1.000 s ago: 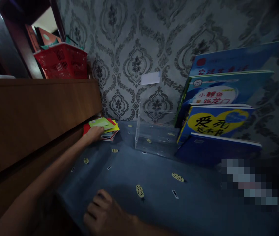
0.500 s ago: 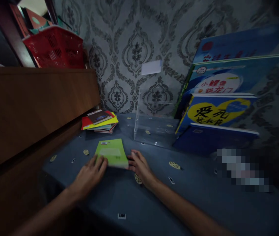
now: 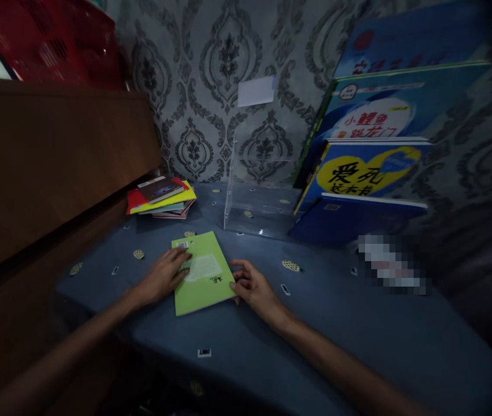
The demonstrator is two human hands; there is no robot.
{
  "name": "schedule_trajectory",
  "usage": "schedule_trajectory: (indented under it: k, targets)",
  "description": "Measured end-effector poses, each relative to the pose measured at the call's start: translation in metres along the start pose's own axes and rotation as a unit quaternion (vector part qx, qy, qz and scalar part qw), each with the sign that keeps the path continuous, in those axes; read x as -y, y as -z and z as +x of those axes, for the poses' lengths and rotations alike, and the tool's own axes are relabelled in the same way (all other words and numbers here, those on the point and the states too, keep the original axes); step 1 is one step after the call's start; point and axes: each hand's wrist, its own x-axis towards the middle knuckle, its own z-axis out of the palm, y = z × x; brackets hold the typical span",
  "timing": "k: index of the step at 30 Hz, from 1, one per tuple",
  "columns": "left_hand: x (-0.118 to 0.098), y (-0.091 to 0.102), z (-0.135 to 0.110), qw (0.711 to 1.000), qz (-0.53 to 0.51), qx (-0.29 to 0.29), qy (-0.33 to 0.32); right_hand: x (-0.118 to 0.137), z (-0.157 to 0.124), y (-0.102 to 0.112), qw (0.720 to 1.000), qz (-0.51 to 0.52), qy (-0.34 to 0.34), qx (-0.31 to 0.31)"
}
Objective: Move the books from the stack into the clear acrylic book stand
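A thin green booklet (image 3: 202,274) lies flat on the blue patterned tablecloth (image 3: 324,323) in front of me. My left hand (image 3: 163,277) rests on the booklet's left side with fingers stretched out over the cover. My right hand (image 3: 250,286) touches its right edge, fingers curled against it. Behind, at the left, lies a small stack of colourful booklets (image 3: 161,197).
A clear acrylic stand (image 3: 257,196) is at the back centre, with large blue picture books (image 3: 371,156) leaning on the wallpapered wall to its right. A brown wooden board (image 3: 51,162) runs along the left, a red basket (image 3: 51,40) above it.
My left hand took the green booklet from the stack and brought it to the near table. Both hands now lie on it, and it has come closer and turned slightly.
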Motion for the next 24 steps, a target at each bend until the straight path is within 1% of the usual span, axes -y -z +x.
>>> schedule_trajectory:
  k: [2, 3, 5, 6, 8, 10, 12, 14, 15, 17, 19, 22, 24]
  targets:
    - [0.01, -0.008, 0.016, 1.0, 0.003, -0.004, 0.007, 0.0, -0.006, 0.004, 1.0, -0.009, 0.002, -0.008]
    - [0.011, -0.009, 0.023, 1.0, 0.004, -0.003, 0.009, -0.001, -0.008, 0.007, 1.0, -0.015, 0.003, -0.017]
    - [0.004, -0.009, 0.034, 1.0, 0.021, 0.009, 0.013, -0.003, -0.009, 0.019, 0.998, -0.034, 0.006, -0.043]
    - [-0.004, -0.007, 0.038, 0.999, 0.04, 0.02, 0.02, -0.005, -0.008, 0.028, 0.997, -0.049, 0.011, -0.061]
    - [-0.027, -0.001, 0.041, 0.994, 0.089, 0.053, 0.034, -0.006, -0.003, 0.05, 0.988, -0.093, 0.037, -0.119]
    - [-0.054, 0.005, 0.039, 0.987, 0.13, 0.088, 0.028, -0.006, 0.004, 0.075, 0.967, -0.146, 0.074, -0.193]
    - [-0.079, 0.011, 0.035, 0.982, 0.145, 0.12, -0.005, -0.005, 0.012, 0.096, 0.948, -0.17, 0.089, -0.255]
    - [-0.095, 0.013, 0.034, 0.979, 0.137, 0.144, -0.047, -0.005, 0.017, 0.111, 0.944, -0.157, 0.079, -0.28]
    - [-0.1, 0.013, 0.036, 0.979, 0.128, 0.148, -0.064, -0.006, 0.018, 0.115, 0.944, -0.15, 0.074, -0.284]
    - [-0.099, 0.009, 0.044, 0.98, 0.111, 0.135, -0.092, -0.008, 0.019, 0.118, 0.941, -0.161, 0.084, -0.285]
    - [-0.088, 0.0, 0.057, 0.983, 0.108, 0.104, -0.102, -0.01, 0.019, 0.117, 0.93, -0.196, 0.112, -0.289]
    - [-0.062, -0.019, 0.08, 0.99, 0.107, 0.053, -0.073, -0.011, 0.017, 0.116, 0.921, -0.221, 0.144, -0.287]
    - [-0.045, -0.031, 0.093, 0.995, 0.081, 0.037, -0.05, -0.011, 0.018, 0.117, 0.921, -0.217, 0.154, -0.283]
